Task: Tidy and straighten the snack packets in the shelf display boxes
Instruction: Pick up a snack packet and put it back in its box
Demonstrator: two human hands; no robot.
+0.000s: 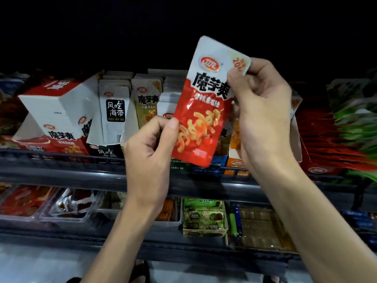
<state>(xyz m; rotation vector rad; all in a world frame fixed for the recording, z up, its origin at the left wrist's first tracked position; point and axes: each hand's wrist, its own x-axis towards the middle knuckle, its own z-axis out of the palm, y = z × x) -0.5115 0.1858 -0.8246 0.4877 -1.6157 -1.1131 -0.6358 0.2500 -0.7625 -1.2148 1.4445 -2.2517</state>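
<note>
A red and white snack packet (201, 111) is held up in front of the upper shelf, tilted with its top to the right. My left hand (150, 148) pinches its lower left edge between thumb and fingers. My right hand (263, 111) pinches its top right corner. Behind it stand display boxes: a red and white box (61, 119) with its lid flap raised, a box of white and black packets (114, 111), and a box of gold packets (145, 103). The boxes behind my hands are mostly hidden.
A dark shelf rail (61, 170) runs across below the boxes. Red and green packets (346, 135) fill the upper shelf at the right. The lower shelf holds clear trays of red snacks (30, 203), a green box (204, 217) and wrapped goods (261, 227).
</note>
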